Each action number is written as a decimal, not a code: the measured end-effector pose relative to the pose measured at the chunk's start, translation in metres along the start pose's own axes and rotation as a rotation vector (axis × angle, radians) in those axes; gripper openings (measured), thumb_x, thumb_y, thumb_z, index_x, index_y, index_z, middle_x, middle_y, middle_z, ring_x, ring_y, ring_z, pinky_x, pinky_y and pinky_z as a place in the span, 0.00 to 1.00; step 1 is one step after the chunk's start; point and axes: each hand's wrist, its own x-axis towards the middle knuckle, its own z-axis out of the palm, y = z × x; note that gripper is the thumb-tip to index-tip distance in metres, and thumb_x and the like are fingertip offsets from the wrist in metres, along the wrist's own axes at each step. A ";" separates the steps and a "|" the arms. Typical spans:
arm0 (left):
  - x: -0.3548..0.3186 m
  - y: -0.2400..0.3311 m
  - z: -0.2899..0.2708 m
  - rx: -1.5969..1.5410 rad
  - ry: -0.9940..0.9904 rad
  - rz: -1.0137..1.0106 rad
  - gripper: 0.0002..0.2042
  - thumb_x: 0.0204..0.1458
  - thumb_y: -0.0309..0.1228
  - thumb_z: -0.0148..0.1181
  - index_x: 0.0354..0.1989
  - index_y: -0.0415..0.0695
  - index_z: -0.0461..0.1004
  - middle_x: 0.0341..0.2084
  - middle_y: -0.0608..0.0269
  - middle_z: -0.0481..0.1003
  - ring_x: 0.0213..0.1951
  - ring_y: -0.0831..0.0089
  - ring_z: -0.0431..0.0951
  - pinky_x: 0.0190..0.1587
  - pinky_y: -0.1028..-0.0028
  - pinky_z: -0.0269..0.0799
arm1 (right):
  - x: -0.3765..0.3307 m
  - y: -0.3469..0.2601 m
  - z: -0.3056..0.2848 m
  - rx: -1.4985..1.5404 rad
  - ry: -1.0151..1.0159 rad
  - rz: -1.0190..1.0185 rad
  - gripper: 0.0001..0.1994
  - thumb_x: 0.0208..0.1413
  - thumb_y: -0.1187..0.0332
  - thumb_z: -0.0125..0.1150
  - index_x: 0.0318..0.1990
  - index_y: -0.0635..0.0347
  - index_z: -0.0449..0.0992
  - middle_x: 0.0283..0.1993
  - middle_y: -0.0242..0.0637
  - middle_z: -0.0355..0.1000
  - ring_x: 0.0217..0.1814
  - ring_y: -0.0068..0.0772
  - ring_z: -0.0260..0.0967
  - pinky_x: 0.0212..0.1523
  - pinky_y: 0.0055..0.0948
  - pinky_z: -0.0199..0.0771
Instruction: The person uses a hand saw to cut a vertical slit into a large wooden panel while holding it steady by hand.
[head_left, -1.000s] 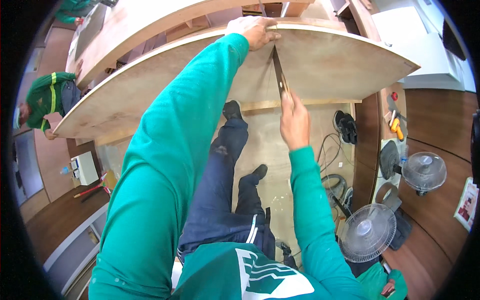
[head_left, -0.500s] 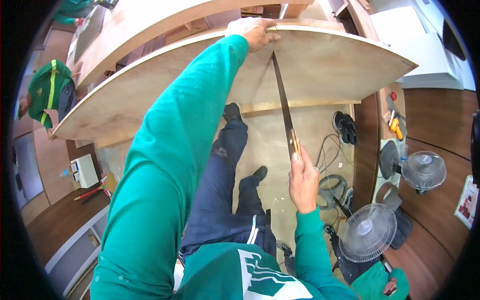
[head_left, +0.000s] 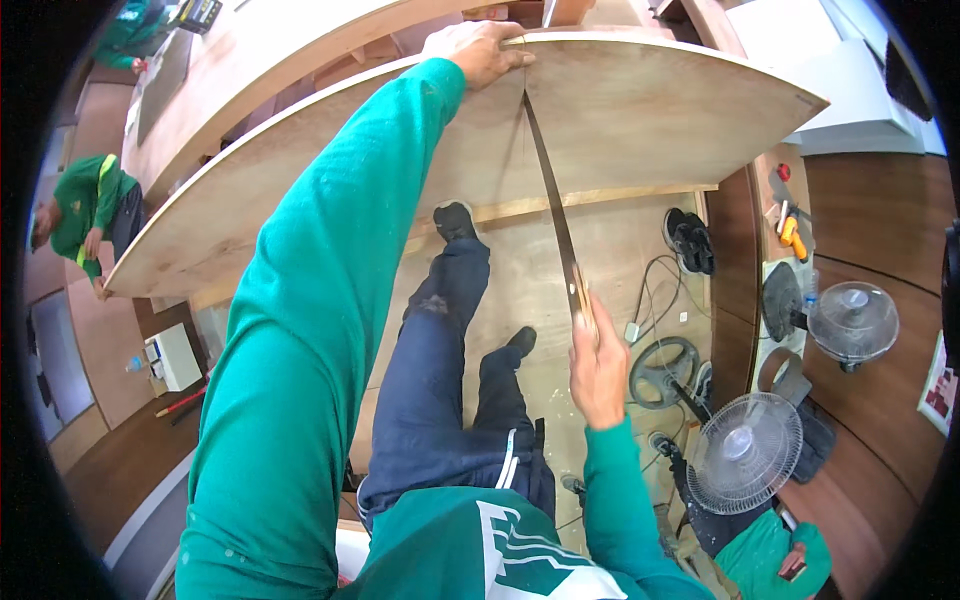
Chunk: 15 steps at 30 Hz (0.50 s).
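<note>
Right hand (head_left: 598,372) grips handsaw (head_left: 553,195) by its handle, blade end at wood panel (head_left: 650,110). Left hand (head_left: 472,52) clamps the panel's upper edge, fingers curled over.

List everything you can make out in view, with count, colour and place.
handsaw: one, dark blade, in the right hand, tip at the sheet
plywood sheet: one, pale tan, across upper middle
worktop: one, pale wood, upper left
pedestal fans: two, greyish, right
loose shoes: two, black, floor right of centre
tool: one, yellow-orange, right ledge, type unclear
box: one, white, left
co-workers: three, green tops, left, upper left, lower right
left hand: one, green-sleeved, at the sheet's top edge
right hand: one, green-sleeved, around the saw handle
legs: two, dark blue trousers, centre
</note>
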 end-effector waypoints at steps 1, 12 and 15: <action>0.002 0.002 0.002 -0.002 -0.003 -0.006 0.36 0.69 0.69 0.63 0.78 0.63 0.80 0.65 0.54 0.87 0.68 0.49 0.84 0.71 0.50 0.79 | -0.007 0.000 -0.004 0.003 0.002 0.017 0.27 0.81 0.56 0.61 0.76 0.67 0.78 0.50 0.69 0.85 0.51 0.61 0.91 0.51 0.52 0.85; 0.001 0.016 0.006 -0.044 -0.010 -0.010 0.37 0.68 0.69 0.65 0.78 0.59 0.80 0.67 0.54 0.86 0.68 0.50 0.85 0.71 0.53 0.78 | 0.136 -0.052 0.040 0.009 0.087 -0.237 0.29 0.81 0.50 0.60 0.74 0.65 0.79 0.52 0.72 0.84 0.59 0.76 0.85 0.58 0.57 0.83; -0.001 0.012 0.005 -0.027 -0.009 0.000 0.33 0.69 0.66 0.65 0.74 0.62 0.82 0.64 0.56 0.87 0.66 0.51 0.86 0.70 0.51 0.79 | 0.081 -0.043 0.019 0.015 0.006 -0.045 0.29 0.82 0.50 0.60 0.75 0.64 0.79 0.49 0.71 0.84 0.54 0.74 0.86 0.55 0.55 0.83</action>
